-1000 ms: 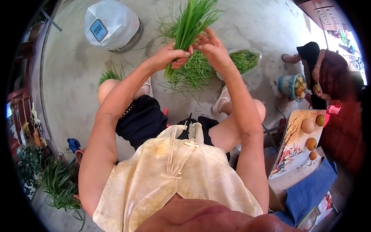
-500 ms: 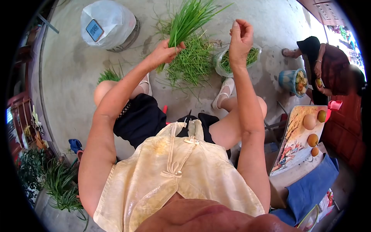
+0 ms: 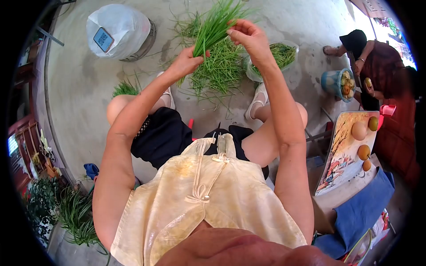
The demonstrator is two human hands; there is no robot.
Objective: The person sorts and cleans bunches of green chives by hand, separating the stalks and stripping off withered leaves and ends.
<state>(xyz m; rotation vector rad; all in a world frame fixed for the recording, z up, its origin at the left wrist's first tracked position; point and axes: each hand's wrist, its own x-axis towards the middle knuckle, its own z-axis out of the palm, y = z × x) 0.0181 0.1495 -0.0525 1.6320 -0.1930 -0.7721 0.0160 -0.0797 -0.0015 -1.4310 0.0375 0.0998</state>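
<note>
A bunch of long green chives (image 3: 212,31) is gripped near its lower end by my left hand (image 3: 188,61), the blades fanning up and to the right. My right hand (image 3: 252,41) is at the right side of the bunch, its thumb and forefinger closed in on the blades; how many they pinch is unclear. Below the bunch, a loose pile of cut or trimmed green stalks (image 3: 217,66) lies on the concrete floor. Beside my right wrist stands a clear plastic bag (image 3: 290,62) with more green stalks in it.
A bucket covered with white plastic (image 3: 128,26) bears a QR-code card (image 3: 103,40). More chives (image 3: 125,88) lie by my left knee. At right, another person (image 3: 381,62) holds a fruit near a blue bucket (image 3: 329,84). Round fruits sit on a picture-printed board (image 3: 337,159).
My right hand has come left and slightly down from above the bag to the chive blades. My left hand still holds the bunch in nearly the same place.
</note>
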